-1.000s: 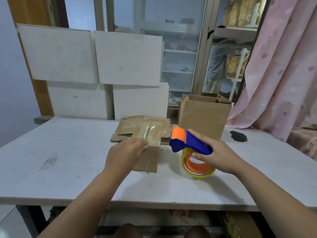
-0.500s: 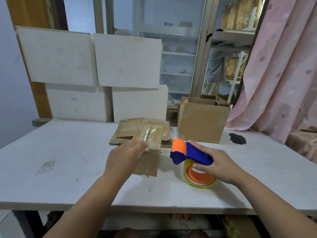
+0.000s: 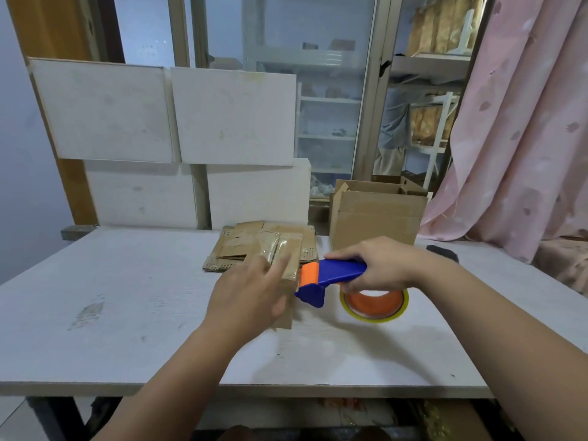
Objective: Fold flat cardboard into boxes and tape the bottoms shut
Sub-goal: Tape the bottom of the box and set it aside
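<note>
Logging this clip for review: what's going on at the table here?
A person is taping a small cardboard box on a white table. The right hand grips a blue and orange tape dispenser, whose orange head is at the box's right top edge. The left hand, fingers spread and blurred, is over the box's top. Tape already shows there. A stack of flat cardboard lies behind, and a larger open box stands further back.
</note>
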The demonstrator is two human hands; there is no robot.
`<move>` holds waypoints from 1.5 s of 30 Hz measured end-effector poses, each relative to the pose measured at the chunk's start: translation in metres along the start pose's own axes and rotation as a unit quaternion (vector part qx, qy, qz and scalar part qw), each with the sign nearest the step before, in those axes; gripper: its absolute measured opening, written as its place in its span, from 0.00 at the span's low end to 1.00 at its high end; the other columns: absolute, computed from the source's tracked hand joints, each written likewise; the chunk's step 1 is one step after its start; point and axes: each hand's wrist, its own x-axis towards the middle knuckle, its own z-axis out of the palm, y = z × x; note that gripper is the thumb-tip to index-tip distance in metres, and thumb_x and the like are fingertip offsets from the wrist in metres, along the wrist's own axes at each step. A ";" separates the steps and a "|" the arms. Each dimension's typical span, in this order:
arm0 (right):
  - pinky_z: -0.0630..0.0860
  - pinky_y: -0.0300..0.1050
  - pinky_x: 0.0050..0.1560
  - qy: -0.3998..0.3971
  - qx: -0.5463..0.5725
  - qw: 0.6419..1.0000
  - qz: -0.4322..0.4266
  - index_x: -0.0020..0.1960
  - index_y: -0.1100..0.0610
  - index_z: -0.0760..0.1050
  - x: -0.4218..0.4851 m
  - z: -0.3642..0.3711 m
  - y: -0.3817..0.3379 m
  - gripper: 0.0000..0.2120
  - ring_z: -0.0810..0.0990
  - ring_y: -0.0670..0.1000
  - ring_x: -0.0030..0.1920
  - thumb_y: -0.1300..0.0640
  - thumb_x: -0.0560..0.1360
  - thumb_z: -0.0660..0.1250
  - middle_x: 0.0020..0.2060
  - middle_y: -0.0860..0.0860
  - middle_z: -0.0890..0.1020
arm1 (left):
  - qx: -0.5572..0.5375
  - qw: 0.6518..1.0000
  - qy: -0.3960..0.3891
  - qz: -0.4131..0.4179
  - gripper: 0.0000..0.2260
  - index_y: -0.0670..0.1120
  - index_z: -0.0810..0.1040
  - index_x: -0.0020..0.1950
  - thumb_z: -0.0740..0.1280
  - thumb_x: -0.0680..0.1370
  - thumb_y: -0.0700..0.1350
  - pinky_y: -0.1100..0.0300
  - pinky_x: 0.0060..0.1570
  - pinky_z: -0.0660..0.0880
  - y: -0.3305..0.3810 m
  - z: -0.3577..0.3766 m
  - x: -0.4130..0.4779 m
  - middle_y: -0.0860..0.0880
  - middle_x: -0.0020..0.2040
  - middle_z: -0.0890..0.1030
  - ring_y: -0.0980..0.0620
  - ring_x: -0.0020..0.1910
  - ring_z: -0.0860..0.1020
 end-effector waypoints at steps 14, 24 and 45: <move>0.70 0.35 0.45 -0.116 0.027 0.993 0.007 0.63 0.47 0.77 0.031 -0.039 -0.017 0.18 0.75 0.45 0.48 0.53 0.74 0.71 0.45 0.39 0.78 | -0.154 0.987 -0.050 0.000 0.22 0.50 0.72 0.67 0.69 0.74 0.52 0.56 0.62 0.64 0.032 0.012 0.012 0.54 0.58 0.78 0.53 0.57 0.76; 0.78 0.40 0.34 -0.265 0.469 0.840 0.064 0.39 0.57 0.81 0.020 0.031 0.050 0.04 0.80 0.49 0.31 0.57 0.72 0.72 0.32 0.53 0.81 | -0.168 0.972 -0.155 0.055 0.28 0.56 0.71 0.68 0.69 0.70 0.62 0.62 0.59 0.65 0.014 -0.003 0.023 0.60 0.68 0.70 0.57 0.63 0.71; 0.80 0.46 0.38 -0.114 0.617 0.752 0.202 0.52 0.66 0.79 -0.009 0.085 0.074 0.18 0.83 0.55 0.38 0.52 0.73 0.64 0.43 0.61 0.84 | -0.179 0.969 -0.169 -0.003 0.13 0.59 0.79 0.58 0.62 0.77 0.60 0.65 0.46 0.69 0.005 -0.010 0.036 0.62 0.59 0.79 0.60 0.55 0.76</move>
